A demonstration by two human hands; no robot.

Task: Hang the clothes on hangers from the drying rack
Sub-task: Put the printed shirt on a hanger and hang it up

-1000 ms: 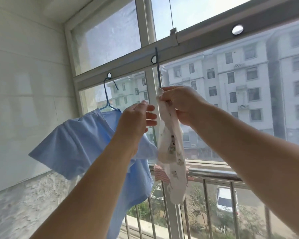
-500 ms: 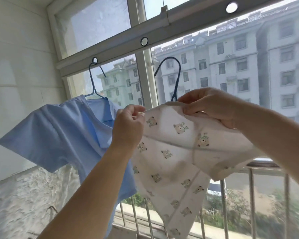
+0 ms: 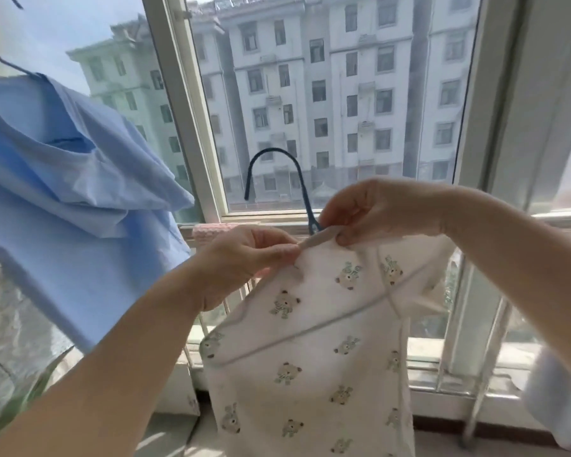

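- Pinching the neckline of the white bear-print garment (image 3: 314,351), both hands meet at its top edge, low in front of the window (image 3: 310,94).
- Left hand (image 3: 241,258): thumb and forefinger curled onto the neck trim at its left end; fabric held between the fingertips.
- Right hand (image 3: 376,209): fingers bent downward, pinching the same trim just right of the hanger stem.
- Dark blue hanger (image 3: 277,183): hook stands free above the hands, hooked on nothing visible; stem runs down into the neck opening between the two hands. Its shoulders are hidden inside the cloth.
- Garment hangs down from the grip, front facing the camera, lower part running out of view at the bottom edge. A piped seam crosses it diagonally.
- Blue shirt (image 3: 63,179) hangs at the left on a second hanger (image 3: 0,59), of which only part of the wire shows at the top left corner. It is apart from the white garment.
- Pink cloth (image 3: 208,230) lies on the railing behind the left hand.
- Metal railing bars (image 3: 475,324) run below the window sill; apartment building (image 3: 343,77) seen through the glass.
- Green leaf (image 3: 37,384) at lower left, blurred.
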